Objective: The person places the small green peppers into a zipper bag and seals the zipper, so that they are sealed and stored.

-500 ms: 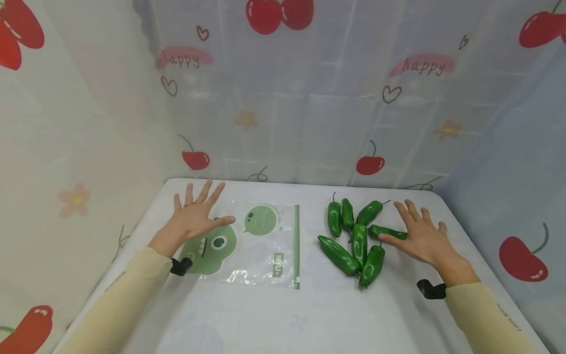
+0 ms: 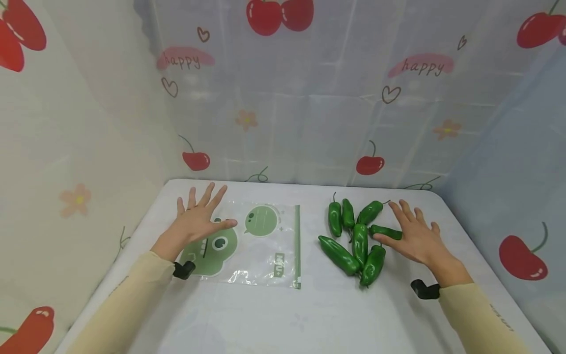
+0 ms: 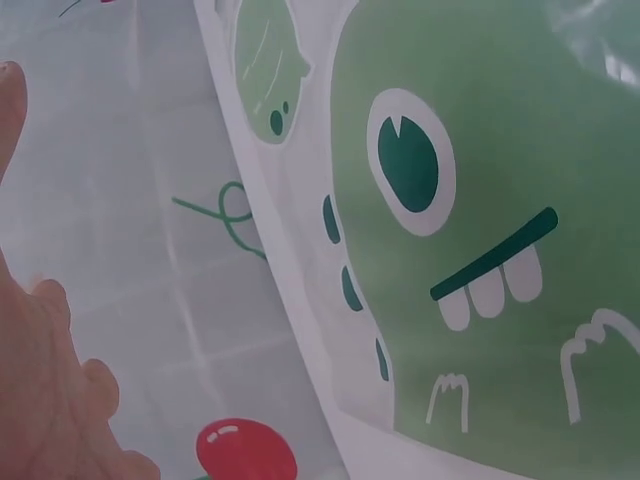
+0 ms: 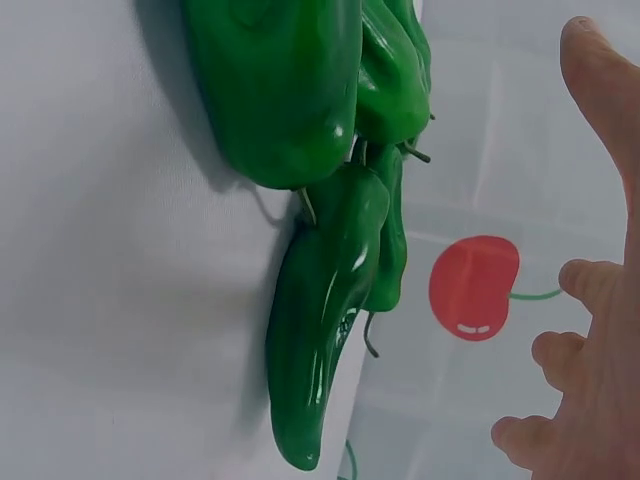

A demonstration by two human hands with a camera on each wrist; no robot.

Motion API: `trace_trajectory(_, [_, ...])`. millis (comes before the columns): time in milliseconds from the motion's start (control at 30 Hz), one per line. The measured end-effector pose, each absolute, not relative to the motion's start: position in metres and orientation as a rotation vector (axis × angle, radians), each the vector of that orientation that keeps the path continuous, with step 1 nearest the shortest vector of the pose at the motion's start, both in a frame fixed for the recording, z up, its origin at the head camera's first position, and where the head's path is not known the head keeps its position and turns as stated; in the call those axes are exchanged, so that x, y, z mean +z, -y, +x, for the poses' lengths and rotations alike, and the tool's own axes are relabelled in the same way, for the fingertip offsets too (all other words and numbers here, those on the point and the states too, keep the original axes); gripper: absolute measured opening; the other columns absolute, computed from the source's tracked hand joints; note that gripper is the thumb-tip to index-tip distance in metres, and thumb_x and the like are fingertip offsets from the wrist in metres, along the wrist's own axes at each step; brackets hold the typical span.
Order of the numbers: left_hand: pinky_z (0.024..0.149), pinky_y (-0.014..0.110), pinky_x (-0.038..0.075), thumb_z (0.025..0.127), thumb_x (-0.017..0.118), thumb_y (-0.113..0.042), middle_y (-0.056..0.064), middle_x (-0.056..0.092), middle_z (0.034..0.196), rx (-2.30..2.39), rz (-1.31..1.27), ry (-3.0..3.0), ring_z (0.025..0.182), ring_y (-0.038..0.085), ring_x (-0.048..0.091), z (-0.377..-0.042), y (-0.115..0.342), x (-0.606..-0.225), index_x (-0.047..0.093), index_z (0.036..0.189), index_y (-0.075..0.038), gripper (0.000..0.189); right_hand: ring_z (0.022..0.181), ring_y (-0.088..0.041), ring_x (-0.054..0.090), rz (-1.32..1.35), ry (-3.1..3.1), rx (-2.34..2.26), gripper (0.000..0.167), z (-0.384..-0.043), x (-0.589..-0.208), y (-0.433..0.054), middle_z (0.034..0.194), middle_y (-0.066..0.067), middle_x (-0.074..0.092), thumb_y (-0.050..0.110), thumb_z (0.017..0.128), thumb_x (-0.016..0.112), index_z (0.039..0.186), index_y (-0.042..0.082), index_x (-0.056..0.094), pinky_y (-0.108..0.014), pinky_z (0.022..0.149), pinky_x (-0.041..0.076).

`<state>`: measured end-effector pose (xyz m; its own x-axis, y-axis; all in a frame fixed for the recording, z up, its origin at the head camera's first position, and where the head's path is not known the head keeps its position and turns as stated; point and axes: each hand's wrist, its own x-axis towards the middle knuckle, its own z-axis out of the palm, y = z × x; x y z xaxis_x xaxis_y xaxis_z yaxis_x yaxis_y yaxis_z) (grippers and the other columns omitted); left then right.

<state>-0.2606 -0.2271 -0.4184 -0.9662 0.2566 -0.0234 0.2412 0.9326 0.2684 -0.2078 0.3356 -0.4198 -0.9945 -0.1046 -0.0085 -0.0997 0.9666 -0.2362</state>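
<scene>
A clear zip bag [image 2: 261, 255] printed with a green cartoon monster lies flat on the white table, its green zip strip towards the right. Over the bag's left part my left hand [image 2: 194, 223] is held with fingers spread and nothing in it; the monster print [image 3: 480, 140] fills much of the left wrist view. Several green peppers [image 2: 360, 243] lie in a loose cluster right of the bag. My right hand [image 2: 417, 238], fingers spread and holding nothing, is at the cluster's right side, its thumb overlapping one pepper [image 2: 384, 231]. In the right wrist view a long pepper [image 4: 325, 310] lies below the hand.
The white table [image 2: 265, 319] has rounded far corners. A pale curtain [image 2: 292, 123] with cherry and heart prints hangs behind it and at both sides. Each wrist wears a small black device, one on the left [image 2: 183, 270] and one on the right [image 2: 425, 289].
My right hand has shifted slightly left, towards the peppers. The left hand has moved a little to the right. The bag and peppers lie as before.
</scene>
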Motion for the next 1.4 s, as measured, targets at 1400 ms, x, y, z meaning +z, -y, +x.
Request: trace_trajectory(1400, [0.114, 0.080, -0.003, 0.082, 0.057, -0.085, 0.007, 0.010, 0.175, 0.584, 0.454, -2.997, 0.156, 0.054, 0.009, -0.254, 0.157, -0.435, 0.006, 0.165, -0.046, 0.105, 0.153, -0.051, 0.022, -0.355, -3.042, -0.781, 0.100, -0.222, -0.426, -0.269, 0.171, -0.021, 0.017, 0.064, 0.093, 0.065, 0.167, 0.017, 0.017, -0.077, 0.112, 0.025])
